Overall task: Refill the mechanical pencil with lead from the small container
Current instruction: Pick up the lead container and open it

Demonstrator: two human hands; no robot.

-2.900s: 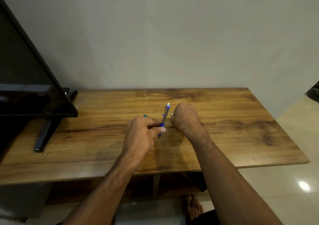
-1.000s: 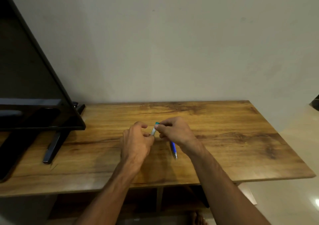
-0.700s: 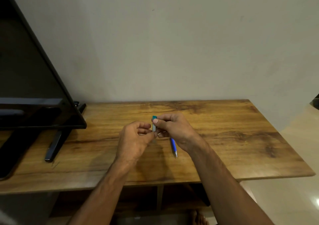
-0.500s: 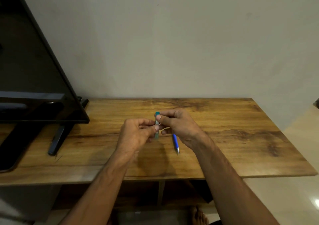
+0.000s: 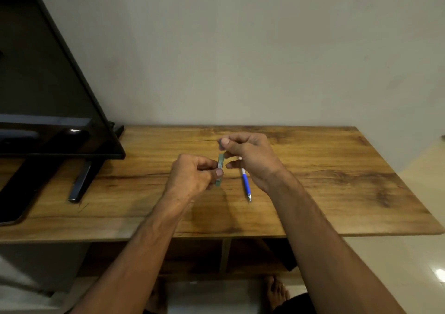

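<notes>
Lead container (image 5: 220, 161) in L hand (image 5: 190, 176) pinch

We note a wooden counter (image 5: 325, 169), warm brown with dark grain streaks and knots, its back edge against a plain wall (image 5: 240, 60). One mechanical pencil (image 5: 245, 184) lies flat on it near the middle. It has a blue barrel and a white upper part, its metal tip points toward the near edge, and its far end is covered from view. At the left end a dark television (image 5: 48, 92) stands on the counter, with one black stand leg (image 5: 80, 183) angled toward the front. Open compartments (image 5: 252, 253) show beneath the top.
</notes>
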